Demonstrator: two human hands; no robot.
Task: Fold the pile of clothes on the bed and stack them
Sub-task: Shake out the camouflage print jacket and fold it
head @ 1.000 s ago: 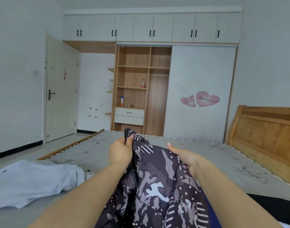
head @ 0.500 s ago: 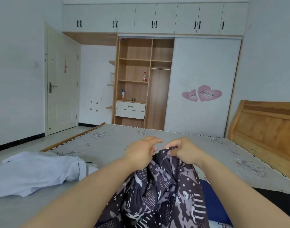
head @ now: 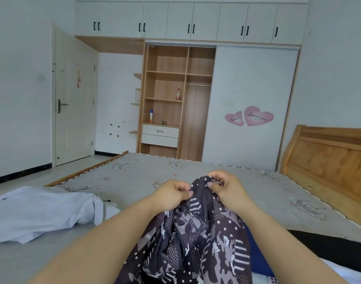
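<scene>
A dark patterned garment (head: 198,238) with pale camouflage shapes, dots and stripes hangs bunched in front of me over the bed (head: 134,175). My left hand (head: 171,194) pinches its upper edge on the left. My right hand (head: 226,187) grips the top of the fabric on the right, fingers curled over it. The two hands are close together at the garment's top. A white garment (head: 42,212) lies spread on the bed at the left. Blue cloth (head: 257,257) and a black cloth (head: 329,247) lie at the lower right, partly hidden by my right arm.
The bed has a grey flowered mattress cover and a wooden headboard (head: 329,158) on the right. A wardrobe (head: 175,99) with open shelves stands beyond the far edge. A closed door (head: 73,99) is at the left, with bare floor before it.
The patterned garment's top has been gathered. My left hand moved right along the edge to meet the right hand, and both now pinch the fabric close together. The view dipped slightly.
</scene>
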